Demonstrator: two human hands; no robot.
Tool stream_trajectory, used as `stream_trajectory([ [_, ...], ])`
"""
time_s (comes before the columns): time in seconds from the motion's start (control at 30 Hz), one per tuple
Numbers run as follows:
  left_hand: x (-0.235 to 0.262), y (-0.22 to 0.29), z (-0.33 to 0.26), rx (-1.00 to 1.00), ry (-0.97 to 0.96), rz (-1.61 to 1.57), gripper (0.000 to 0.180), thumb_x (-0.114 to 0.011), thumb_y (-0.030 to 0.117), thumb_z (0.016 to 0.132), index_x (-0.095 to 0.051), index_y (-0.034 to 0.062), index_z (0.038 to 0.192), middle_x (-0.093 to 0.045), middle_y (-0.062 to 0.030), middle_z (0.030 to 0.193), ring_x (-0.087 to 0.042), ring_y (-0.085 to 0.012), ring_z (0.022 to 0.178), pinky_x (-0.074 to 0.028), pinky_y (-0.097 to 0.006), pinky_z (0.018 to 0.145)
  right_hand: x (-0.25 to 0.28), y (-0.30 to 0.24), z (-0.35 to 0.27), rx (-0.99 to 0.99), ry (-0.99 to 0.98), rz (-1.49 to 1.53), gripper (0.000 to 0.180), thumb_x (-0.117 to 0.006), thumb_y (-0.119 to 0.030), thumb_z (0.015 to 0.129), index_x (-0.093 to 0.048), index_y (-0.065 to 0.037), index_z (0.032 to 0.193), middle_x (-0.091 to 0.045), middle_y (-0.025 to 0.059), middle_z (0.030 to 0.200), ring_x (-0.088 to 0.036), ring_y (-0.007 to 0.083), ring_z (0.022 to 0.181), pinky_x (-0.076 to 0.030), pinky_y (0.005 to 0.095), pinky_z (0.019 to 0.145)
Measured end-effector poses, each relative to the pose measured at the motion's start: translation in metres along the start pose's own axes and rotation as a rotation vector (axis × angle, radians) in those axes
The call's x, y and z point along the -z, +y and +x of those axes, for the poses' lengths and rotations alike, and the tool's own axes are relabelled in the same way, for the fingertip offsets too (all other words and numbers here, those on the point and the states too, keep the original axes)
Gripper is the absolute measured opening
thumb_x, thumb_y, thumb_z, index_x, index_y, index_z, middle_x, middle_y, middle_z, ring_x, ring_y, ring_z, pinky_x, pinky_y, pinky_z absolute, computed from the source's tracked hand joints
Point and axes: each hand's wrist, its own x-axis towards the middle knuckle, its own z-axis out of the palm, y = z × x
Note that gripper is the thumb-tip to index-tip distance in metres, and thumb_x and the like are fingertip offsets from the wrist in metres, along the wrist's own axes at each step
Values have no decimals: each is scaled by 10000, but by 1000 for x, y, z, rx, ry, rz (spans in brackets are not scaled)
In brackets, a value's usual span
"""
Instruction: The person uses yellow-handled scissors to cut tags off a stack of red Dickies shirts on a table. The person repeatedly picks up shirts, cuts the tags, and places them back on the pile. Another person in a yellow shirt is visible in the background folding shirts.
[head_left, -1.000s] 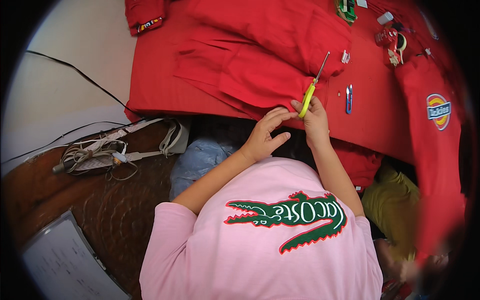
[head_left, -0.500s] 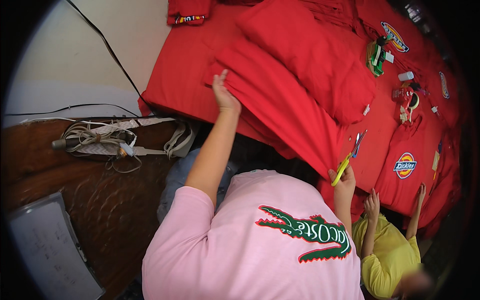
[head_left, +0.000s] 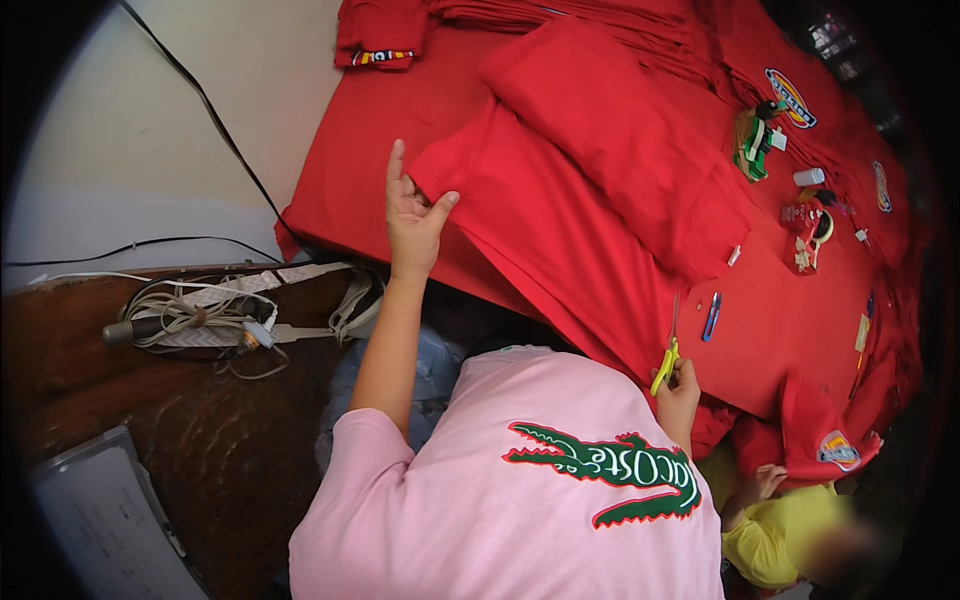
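Observation:
My left hand [head_left: 411, 228] is open at the left edge of a red garment [head_left: 560, 200], with its fingers pointing up and its thumb out beside the cloth. My right hand [head_left: 679, 396] grips a pair of scissors [head_left: 666, 365] by the yellow handles, blades pointing away from me over the garment's near edge. The garment lies spread on a red-covered table [head_left: 370, 150], its nearest part hanging over the edge. A folded part rises across its far side. Just right of the scissors lies a small blue tool [head_left: 711, 317], perhaps thread snips.
Piled red garments [head_left: 640, 40] line the far side. A green tool [head_left: 752, 145], a white cylinder [head_left: 808, 177] and a tape roll [head_left: 823, 228] lie at right. A person in yellow [head_left: 785, 535] handles a red shirt [head_left: 815, 430]. Coiled cables [head_left: 200, 315] sit at left.
My left hand has moved left and its fingers have spread. The scissors have shifted left and down, apart from the blue tool. The person in yellow has drawn the emblem shirt toward the table's near edge.

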Motion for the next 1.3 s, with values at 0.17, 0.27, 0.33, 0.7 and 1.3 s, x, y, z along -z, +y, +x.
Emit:
stream_trajectory([
  [0.17, 9, 0, 15, -5, -15, 94, 797, -698, -159, 891, -401, 16, 1609, -645, -145, 1360, -639, -195, 1254, -523, -324, 1064, 0, -3, 9, 8, -94, -12, 210, -777, 0, 900, -594, -14, 1002, -614, 1, 807, -513, 59, 720, -432, 249, 630],
  [0.27, 20, -3, 52, 287, 0, 249, 619, -720, -64, 925, -532, -29, 1513, -703, -124, 1292, -669, -187, 1184, -543, -306, 993, 1, -12, 26, -171, -226, 319, 238, -803, 2, 869, -640, -47, 1036, -618, -33, 823, -536, 45, 738, -448, 237, 656],
  [0.33, 25, 6, 102, 526, 39, 160, 525, -730, 50, 955, -587, -42, 1451, -747, -100, 1186, -691, -181, 1118, -540, -320, 962, 6, -75, 41, -152, -105, 403, 254, -803, -18, 876, -661, -79, 1077, -588, -66, 902, -540, 38, 786, -451, 216, 679],
  [0.7, -92, 61, 133, 22, -427, -196, 284, -680, 108, 1011, -689, -27, 1261, -746, -74, 1128, -697, -168, 1085, -534, -369, 1037, 99, -91, 114, 438, 376, 664, 188, -709, -66, 988, -612, -48, 1149, -723, 137, 1145, -720, 220, 1073, -578, 307, 830],
  [1.3, -26, -88, -169, 950, 7, -13, 268, -620, 172, 1058, -663, 2, 1259, -747, -88, 1038, -715, -151, 875, -581, -295, 801, -109, -45, 59, 700, -313, -514, 476, -864, -229, 782, -638, -42, 1157, -706, 144, 937, -665, 360, 900, -541, 473, 797],
])
